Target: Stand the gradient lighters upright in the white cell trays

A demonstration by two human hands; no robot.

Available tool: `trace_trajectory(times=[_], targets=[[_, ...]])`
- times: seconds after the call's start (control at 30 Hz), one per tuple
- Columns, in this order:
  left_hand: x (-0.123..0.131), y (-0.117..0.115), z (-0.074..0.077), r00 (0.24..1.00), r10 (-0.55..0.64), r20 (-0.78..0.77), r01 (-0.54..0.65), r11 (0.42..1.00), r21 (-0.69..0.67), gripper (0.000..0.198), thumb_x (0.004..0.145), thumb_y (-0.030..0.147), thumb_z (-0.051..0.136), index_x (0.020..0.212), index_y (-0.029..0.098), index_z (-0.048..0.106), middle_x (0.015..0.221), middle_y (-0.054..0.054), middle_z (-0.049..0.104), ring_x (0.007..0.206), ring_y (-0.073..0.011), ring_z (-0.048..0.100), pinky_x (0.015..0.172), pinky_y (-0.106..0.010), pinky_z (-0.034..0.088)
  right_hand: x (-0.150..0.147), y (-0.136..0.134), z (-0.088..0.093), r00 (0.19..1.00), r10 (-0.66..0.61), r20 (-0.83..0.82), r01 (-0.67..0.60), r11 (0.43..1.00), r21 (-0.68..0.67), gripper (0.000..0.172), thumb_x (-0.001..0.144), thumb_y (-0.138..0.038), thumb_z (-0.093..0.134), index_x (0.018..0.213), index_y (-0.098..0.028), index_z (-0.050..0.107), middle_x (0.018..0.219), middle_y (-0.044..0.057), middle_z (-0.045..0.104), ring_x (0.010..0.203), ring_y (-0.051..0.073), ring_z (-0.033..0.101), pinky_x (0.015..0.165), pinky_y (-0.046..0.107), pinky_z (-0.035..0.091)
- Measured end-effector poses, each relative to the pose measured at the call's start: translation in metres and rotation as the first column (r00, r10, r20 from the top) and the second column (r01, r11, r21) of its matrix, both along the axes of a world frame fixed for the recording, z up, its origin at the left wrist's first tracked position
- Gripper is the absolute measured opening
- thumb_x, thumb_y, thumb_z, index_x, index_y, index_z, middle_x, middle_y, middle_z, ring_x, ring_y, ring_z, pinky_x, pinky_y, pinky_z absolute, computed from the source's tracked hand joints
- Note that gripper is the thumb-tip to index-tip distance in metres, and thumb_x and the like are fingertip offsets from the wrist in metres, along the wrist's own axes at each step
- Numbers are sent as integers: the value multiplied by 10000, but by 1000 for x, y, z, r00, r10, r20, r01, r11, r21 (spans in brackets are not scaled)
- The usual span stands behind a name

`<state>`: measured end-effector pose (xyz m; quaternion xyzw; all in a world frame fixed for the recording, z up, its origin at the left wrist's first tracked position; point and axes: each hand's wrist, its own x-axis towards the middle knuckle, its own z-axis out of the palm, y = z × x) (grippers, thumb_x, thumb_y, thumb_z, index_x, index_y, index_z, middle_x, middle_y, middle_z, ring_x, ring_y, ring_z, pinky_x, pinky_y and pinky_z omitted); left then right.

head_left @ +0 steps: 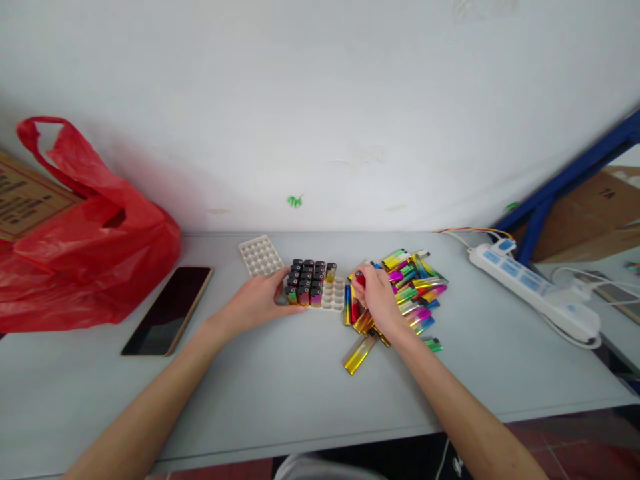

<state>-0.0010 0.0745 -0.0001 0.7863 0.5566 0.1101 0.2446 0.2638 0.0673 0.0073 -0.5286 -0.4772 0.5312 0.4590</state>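
Observation:
Upright lighters (304, 279) with black tops stand in rows in the left part of a white tray (333, 302) with round pockets. One yellow lighter (331, 272) stands apart at their right, in the back row. My left hand (263, 298) is curled around the left side of the tray and its lighters, thumb along the front edge. In my right hand (377, 293) a lighter with a red top (360, 277) is pinched, just right of the tray; the fingers hide most of it. Under and beyond that hand lies a loose pile of shiny, many-coloured lighters (411, 292).
Behind the tray lies a second white pocketed tray (261, 255). To the left are a phone (167, 311) and a red plastic bag (95, 247) beside a cardboard box (30, 193). A white power strip (535, 287) with cables and a blue metal frame (565, 183) stand at the right.

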Motion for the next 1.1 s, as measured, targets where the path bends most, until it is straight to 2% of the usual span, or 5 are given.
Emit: trace_trajectory(times=[0.2,0.47,0.67,0.87,1.1], targets=[[-1,2,-4,1000,13,3,-13,1000,5,641,801,780,780,1107,233,645,771,-27,702,665,-257,647,594,-335,356,0,0,-1,999,21,-46,-23,999,-26,649,911,-711,553,475,-267,370,443,-54,305,431,83,233,442,263,188],[-2,2,-6,1000,13,1,-13,1000,-3,614,811,748,784,1102,229,629,753,-17,696,673,-261,653,602,-340,372,-1,1,-4,1000,-2,7,2,1000,-1,555,907,-594,514,476,-289,340,445,-47,292,433,103,231,443,289,185],[-1,1,-4,1000,-2,15,2,1000,8,637,829,772,770,1145,233,644,763,-12,697,669,-254,655,600,-322,369,3,-2,-5,993,-33,109,18,990,140,708,1004,-832,475,651,-235,617,542,-34,396,514,153,412,509,297,314],[0,-1,0,1000,2,-6,-2,1000,-13,635,845,742,768,1159,206,636,755,-13,688,675,-253,650,608,-318,365,15,-2,-3,897,-6,442,-193,893,406,509,1150,-637,410,1090,-230,710,767,17,645,750,218,648,722,329,494],[1,-2,1,1000,4,-14,-4,1000,2,670,847,742,772,1208,190,657,775,-11,698,677,-248,652,611,-311,368,21,3,-6,797,-126,591,-287,782,553,356,1111,-508,610,945,-217,728,953,84,762,891,248,722,833,357,559]])
